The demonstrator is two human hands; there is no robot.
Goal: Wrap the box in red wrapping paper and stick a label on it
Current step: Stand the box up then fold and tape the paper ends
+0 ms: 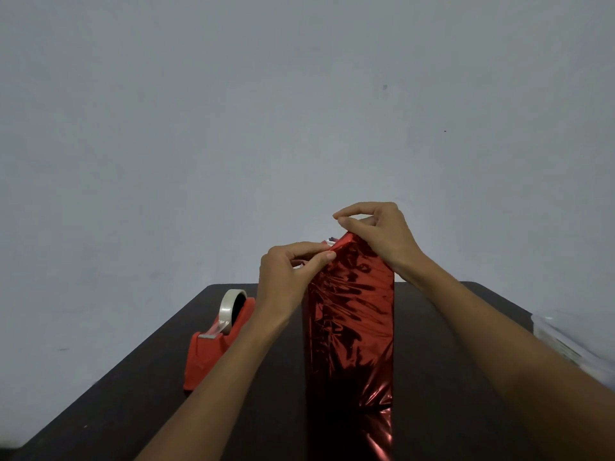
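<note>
2 hands work at the top of 1 tall box (349, 327) that stands upright near the middle of a dark table (449, 361), wrapped in red wrapping paper (352, 294). The paper is shiny metallic foil, crinkled w/ many fine creases and bright highlights; its lower end spills past the box base toward the camera, lying on the tabletop. At the box top the foil is folded to a ridge, and a small bit of white, prob. the box end, peeks out behind it, too small to tell more. Left hand (289, 274) is closed in a pinch, thumb and forefinger gripping the foil edge at the top left corner. Right hand (376, 234) rests its lower fingers on the top right of the foil ridge, while thumb and forefinger tips meet just above it; can't tell if anything is held betw. them. Left of the box, apart from it, sits 1 red tape dispenser (213, 347), wedge-shaped w/ a matte surface, holding 1 roll of clear tape (231, 302) in its cradle, the tape end drawn to the cutter at the near end. At the right edge of the table is a clear plastic container (565, 344), blurred; contents can't be made out. Behind is a plain pale wall (233, 111).
</note>
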